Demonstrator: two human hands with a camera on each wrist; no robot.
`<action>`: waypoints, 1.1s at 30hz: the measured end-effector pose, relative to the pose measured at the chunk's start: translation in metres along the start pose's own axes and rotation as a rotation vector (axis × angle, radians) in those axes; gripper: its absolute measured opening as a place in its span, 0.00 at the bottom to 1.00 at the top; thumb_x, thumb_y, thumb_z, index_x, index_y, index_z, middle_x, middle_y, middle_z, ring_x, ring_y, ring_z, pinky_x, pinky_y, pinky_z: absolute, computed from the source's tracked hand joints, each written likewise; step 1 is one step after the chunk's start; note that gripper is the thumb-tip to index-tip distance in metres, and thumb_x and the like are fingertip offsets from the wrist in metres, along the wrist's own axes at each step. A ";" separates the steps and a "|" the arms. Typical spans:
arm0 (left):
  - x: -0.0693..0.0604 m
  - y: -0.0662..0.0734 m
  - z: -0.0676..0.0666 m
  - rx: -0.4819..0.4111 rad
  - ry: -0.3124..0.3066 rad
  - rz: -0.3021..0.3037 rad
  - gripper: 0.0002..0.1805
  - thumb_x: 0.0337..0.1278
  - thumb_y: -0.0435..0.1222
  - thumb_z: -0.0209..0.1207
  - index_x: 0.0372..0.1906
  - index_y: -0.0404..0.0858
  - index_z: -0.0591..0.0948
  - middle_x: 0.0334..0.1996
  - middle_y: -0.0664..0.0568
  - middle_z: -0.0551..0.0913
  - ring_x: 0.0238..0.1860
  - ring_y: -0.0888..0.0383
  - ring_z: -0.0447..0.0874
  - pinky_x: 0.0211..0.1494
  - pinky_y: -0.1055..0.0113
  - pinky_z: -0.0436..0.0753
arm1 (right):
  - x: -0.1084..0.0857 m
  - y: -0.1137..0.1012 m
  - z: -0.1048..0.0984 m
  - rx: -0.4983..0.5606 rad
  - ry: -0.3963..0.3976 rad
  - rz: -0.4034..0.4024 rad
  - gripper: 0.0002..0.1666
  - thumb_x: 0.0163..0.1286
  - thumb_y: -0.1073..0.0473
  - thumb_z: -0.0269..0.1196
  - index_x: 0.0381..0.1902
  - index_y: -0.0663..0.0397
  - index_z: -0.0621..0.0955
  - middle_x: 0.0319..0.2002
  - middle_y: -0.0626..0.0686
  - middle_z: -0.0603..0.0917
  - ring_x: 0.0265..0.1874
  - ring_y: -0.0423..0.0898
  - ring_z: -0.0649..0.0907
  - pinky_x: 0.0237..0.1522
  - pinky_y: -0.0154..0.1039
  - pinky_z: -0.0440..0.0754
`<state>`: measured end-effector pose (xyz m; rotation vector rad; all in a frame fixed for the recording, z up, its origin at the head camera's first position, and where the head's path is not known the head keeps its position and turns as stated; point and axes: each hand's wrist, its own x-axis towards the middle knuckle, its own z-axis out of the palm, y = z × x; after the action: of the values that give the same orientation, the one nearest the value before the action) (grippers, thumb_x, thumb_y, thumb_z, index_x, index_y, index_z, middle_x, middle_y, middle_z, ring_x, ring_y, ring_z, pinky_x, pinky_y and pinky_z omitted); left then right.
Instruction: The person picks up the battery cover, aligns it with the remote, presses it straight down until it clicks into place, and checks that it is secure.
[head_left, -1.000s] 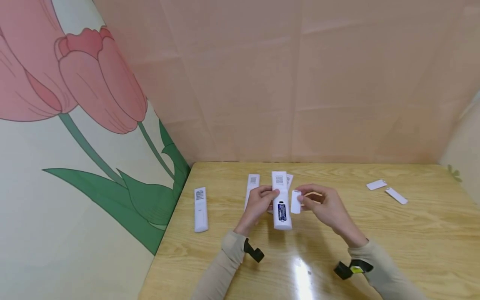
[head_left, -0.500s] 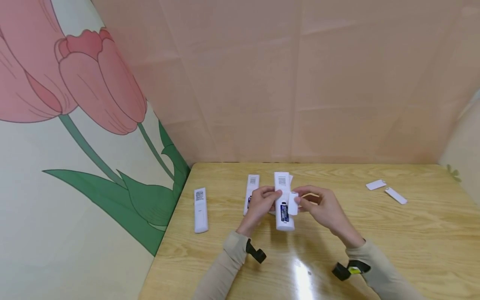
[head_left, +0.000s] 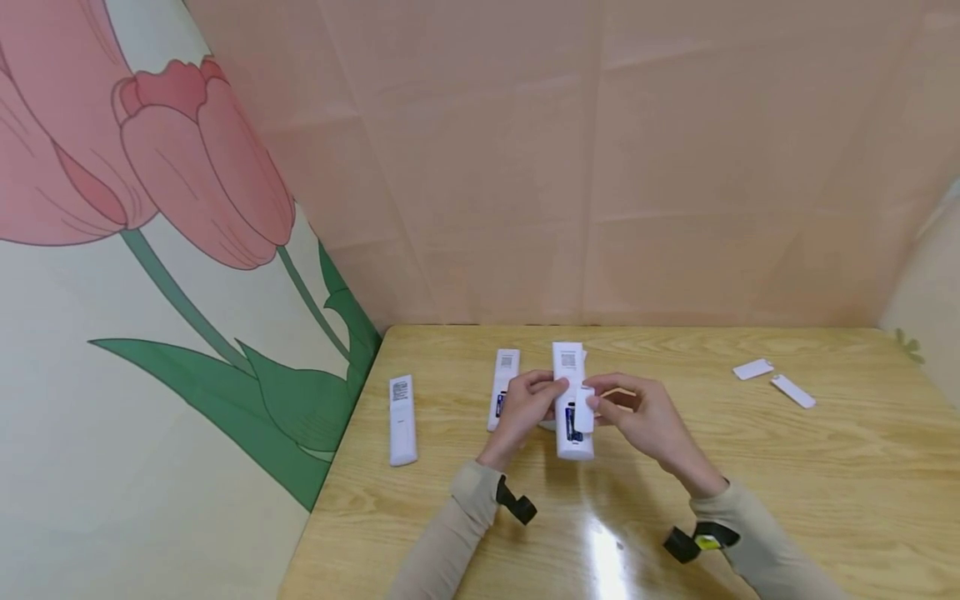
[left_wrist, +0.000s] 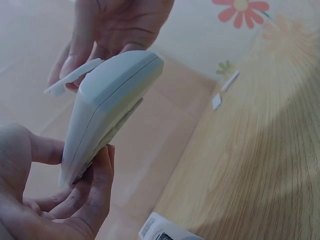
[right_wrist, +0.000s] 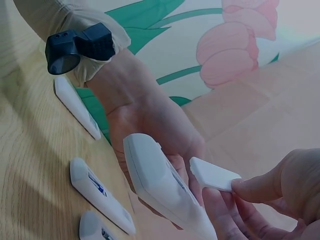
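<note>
My left hand (head_left: pixel 527 406) grips a white remote control (head_left: pixel 567 367), held above the table with its back facing up. Dark blue batteries (head_left: pixel 572 425) show in its uncovered compartment. Between thumb and fingers, my right hand (head_left: pixel 645 417) pinches a small white battery cover (head_left: pixel 584 411), which overlaps the right side of that compartment in the head view. From the left wrist view, the cover (left_wrist: pixel 72 78) appears tilted over the back of the remote (left_wrist: pixel 117 87). A gap separates the cover (right_wrist: pixel 212 175) from the remote (right_wrist: pixel 157 175) in the right wrist view.
Left of the hands lies another remote (head_left: pixel 506 365) with batteries exposed. Farther left rests a remote (head_left: pixel 402 429) with its back covered. A further remote (right_wrist: pixel 91 227) is mostly hidden behind the held one. Two loose covers (head_left: pixel 753 369) lie on the wooden table (head_left: pixel 847 467) at right.
My right hand has brought the battery cover leftward from beside the remote to over its compartment. The left hand and remote have shifted slightly right.
</note>
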<state>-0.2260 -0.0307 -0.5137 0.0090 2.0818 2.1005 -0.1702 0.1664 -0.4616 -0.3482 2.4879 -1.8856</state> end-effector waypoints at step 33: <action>0.002 0.004 0.003 -0.037 -0.017 -0.024 0.19 0.70 0.45 0.69 0.57 0.37 0.87 0.43 0.48 0.94 0.36 0.60 0.90 0.36 0.69 0.88 | -0.002 0.006 0.006 -0.009 -0.053 -0.011 0.13 0.75 0.68 0.67 0.55 0.65 0.87 0.56 0.68 0.87 0.50 0.62 0.90 0.45 0.40 0.92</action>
<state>-0.2284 -0.0272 -0.5102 -0.0031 2.0224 2.1169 -0.1682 0.1623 -0.4691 -0.4073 2.4664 -1.8444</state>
